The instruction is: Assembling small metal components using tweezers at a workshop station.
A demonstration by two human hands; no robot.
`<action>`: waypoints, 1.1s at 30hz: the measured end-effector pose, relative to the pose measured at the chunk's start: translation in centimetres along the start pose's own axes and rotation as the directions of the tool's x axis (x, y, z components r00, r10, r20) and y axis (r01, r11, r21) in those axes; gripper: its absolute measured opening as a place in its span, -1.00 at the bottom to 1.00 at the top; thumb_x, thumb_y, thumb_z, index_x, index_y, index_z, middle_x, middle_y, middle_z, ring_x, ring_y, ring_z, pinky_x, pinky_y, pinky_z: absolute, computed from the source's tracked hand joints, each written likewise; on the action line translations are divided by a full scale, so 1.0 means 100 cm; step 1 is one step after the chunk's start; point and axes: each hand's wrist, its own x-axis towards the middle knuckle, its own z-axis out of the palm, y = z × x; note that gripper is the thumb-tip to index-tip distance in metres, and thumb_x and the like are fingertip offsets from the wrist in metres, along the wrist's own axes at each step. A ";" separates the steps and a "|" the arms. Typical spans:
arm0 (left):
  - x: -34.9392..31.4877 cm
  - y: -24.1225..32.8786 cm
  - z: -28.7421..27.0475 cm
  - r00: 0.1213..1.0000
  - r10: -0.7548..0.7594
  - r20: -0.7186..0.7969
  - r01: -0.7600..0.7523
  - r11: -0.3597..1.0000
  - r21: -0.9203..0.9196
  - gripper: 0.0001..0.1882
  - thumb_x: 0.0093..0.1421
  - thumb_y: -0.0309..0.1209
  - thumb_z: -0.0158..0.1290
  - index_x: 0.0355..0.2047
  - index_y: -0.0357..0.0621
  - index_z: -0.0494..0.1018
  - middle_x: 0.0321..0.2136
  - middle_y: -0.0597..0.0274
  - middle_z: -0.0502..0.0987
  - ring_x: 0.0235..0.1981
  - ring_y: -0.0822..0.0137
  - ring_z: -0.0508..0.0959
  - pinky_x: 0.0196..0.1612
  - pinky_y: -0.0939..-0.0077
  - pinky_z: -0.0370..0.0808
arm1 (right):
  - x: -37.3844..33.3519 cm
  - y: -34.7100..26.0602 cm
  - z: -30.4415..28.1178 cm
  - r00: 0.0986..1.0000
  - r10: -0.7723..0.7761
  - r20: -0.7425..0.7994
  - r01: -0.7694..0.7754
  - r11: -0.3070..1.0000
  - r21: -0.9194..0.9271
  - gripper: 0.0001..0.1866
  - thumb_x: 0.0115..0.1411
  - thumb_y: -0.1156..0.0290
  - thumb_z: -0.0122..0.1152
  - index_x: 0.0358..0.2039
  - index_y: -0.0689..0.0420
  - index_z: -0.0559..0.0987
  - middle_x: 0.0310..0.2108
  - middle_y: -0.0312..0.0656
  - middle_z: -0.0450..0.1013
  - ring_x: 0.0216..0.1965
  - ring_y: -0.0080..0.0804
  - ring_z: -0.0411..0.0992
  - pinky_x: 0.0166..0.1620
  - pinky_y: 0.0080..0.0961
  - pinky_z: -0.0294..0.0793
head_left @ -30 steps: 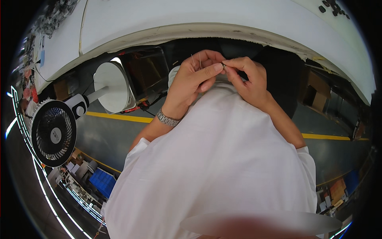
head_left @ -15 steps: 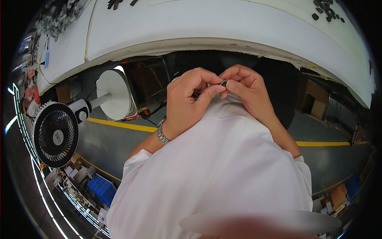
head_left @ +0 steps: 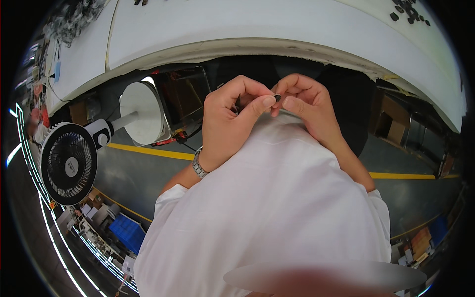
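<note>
My left hand (head_left: pixel 232 119) and my right hand (head_left: pixel 304 106) meet close to my chest, just below the edge of the white table (head_left: pixel 277 24). Between their fingertips sits a small dark part (head_left: pixel 277 98), pinched by the left thumb and the right fingers. A thin dark piece (head_left: pixel 238 103) also shows inside the curled fingers of my left hand. A metal watch (head_left: pixel 199 164) is on my left wrist. My white shirt (head_left: pixel 267 213) fills the lower middle of the view.
Several small dark parts (head_left: pixel 408 12) lie at the table's far right. A black fan (head_left: pixel 67 163) on a white round-based stand (head_left: pixel 143 113) is on the floor to my left. Yellow floor lines (head_left: pixel 148 151), a blue crate (head_left: pixel 126 232) and cardboard boxes (head_left: pixel 391 123) surround me.
Both hands have stayed together on the small part while the view shifted, so they now sit lower in the picture and more of the table top shows.
</note>
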 end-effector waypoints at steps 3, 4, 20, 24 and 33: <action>0.000 0.002 0.001 1.000 0.014 0.007 -0.015 0.995 0.103 -0.92 0.32 -0.56 0.25 -0.25 -0.32 0.57 -0.36 0.21 0.68 -0.37 0.52 0.62 -0.22 0.61 0.55 | -0.003 -0.003 -0.003 0.996 -0.067 -0.052 0.056 0.981 -0.185 -0.84 0.33 0.42 0.37 -0.18 0.23 0.62 -0.29 -0.21 0.61 -0.27 -0.47 0.58 -0.09 -0.50 0.57; 0.000 0.004 0.002 1.000 0.002 0.023 -0.003 0.999 0.047 -0.92 0.32 -0.55 0.25 -0.25 -0.31 0.58 -0.36 0.22 0.68 -0.36 0.53 0.62 -0.22 0.62 0.54 | -0.002 -0.002 -0.005 0.999 -0.036 -0.019 0.033 0.990 -0.140 -0.85 0.33 0.43 0.37 -0.19 0.23 0.62 -0.28 -0.21 0.60 -0.27 -0.48 0.58 -0.08 -0.51 0.56; 0.014 0.009 -0.004 0.985 -0.103 0.135 0.100 0.995 0.029 -0.85 0.35 -0.49 0.20 -0.13 -0.32 0.57 -0.33 0.26 0.64 -0.31 0.53 0.60 -0.14 0.57 0.54 | -0.011 -0.005 -0.003 0.990 -0.101 -0.099 0.087 0.986 -0.141 -0.88 0.33 0.54 0.34 -0.17 0.27 0.60 -0.20 -0.18 0.59 -0.23 -0.47 0.59 -0.07 -0.51 0.58; 0.011 0.012 -0.011 0.984 -0.062 0.166 0.031 0.983 0.182 -0.71 0.42 -0.41 0.12 0.08 -0.29 0.53 -0.30 0.39 0.56 -0.38 0.64 0.41 -0.32 0.70 0.34 | -0.013 -0.006 -0.001 0.971 -0.196 -0.134 0.173 0.971 -0.165 -0.88 0.34 0.53 0.34 -0.17 0.27 0.59 -0.15 -0.16 0.58 -0.22 -0.48 0.59 -0.06 -0.52 0.57; -0.007 0.021 -0.011 0.963 0.031 0.267 -0.157 0.870 0.467 -0.64 0.45 -0.47 -0.01 0.20 -0.29 0.51 -0.47 0.24 0.62 -0.63 0.46 0.51 -0.46 0.55 0.47 | -0.016 -0.002 0.002 0.881 -0.458 -0.121 0.336 0.784 -0.523 -0.89 0.31 0.64 0.33 -0.18 0.27 0.58 -0.12 -0.15 0.56 -0.18 -0.48 0.55 0.01 -0.53 0.55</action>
